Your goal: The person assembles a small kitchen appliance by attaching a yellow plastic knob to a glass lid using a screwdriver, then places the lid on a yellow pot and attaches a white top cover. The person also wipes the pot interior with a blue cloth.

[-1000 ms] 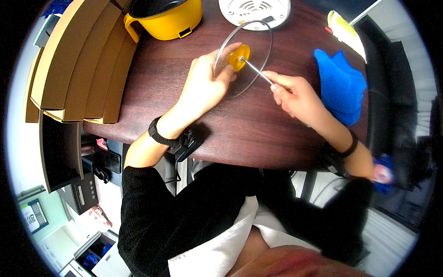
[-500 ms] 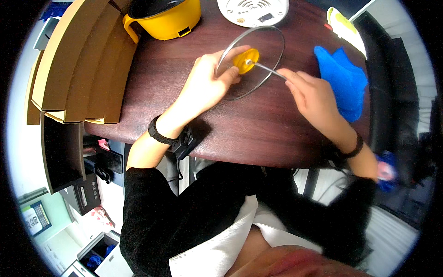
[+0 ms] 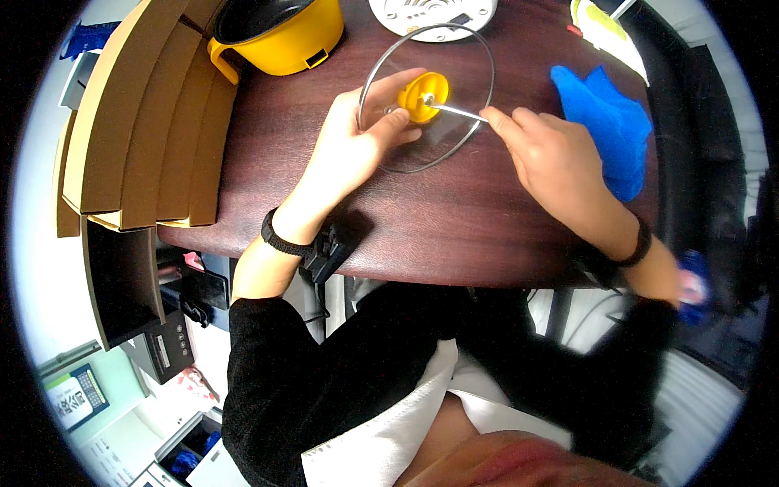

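My left hand (image 3: 353, 134) grips a clear glass lid (image 3: 458, 134) with a thin metal rim, holding it tilted above the table. Its fingers and thumb close around the yellow knob (image 3: 426, 93) at the lid's middle, the knob's hollow side facing right. Pinched in my right hand (image 3: 552, 154) is a slim metal screwdriver (image 3: 462, 112), its shaft pointing left; most of its handle is hidden in my fingers. The screwdriver's tip meets the small metal screw at the knob's centre.
A yellow pot (image 3: 284, 40) with a dark inside stands far left, beside brown cardboard boxes (image 3: 154, 122). Behind the lid sits a round white base (image 3: 438, 12). At right lie a blue cloth (image 3: 604, 130) and a white-and-green item (image 3: 604, 36) on the dark wooden table (image 3: 422, 235).
The lid and knob have shifted slightly left and away from me, and the knob's hollow side shows more. My right hand has followed with the screwdriver, its tip still at the knob's centre.
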Demonstrator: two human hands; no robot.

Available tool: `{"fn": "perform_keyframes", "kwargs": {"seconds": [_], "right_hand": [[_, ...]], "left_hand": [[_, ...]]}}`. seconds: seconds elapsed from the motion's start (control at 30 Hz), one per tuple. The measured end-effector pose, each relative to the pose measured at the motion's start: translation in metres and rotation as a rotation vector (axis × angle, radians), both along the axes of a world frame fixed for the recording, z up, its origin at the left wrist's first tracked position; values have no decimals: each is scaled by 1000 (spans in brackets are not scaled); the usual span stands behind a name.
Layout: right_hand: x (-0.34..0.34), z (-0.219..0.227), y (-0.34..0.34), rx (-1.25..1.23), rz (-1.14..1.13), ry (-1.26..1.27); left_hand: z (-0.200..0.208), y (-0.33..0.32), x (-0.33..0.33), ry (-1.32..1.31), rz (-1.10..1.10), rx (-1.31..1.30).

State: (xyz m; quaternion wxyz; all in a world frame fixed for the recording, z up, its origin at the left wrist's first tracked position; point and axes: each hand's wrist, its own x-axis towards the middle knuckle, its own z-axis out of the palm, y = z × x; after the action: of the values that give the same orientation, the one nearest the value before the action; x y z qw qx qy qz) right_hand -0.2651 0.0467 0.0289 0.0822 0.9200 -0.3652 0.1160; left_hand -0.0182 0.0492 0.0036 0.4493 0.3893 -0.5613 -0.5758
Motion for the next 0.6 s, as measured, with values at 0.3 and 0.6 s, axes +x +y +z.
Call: {"fn": "perform_keyframes", "kwargs": {"seconds": [0.3,0.6], "right_hand": [[-2,1,5,64,-29,-25],[-5,0,8,64,-49,-42]], "left_hand": [[1,1,-1,-22,-9,-28],[6,3,-1,-4,-25,8]]}}
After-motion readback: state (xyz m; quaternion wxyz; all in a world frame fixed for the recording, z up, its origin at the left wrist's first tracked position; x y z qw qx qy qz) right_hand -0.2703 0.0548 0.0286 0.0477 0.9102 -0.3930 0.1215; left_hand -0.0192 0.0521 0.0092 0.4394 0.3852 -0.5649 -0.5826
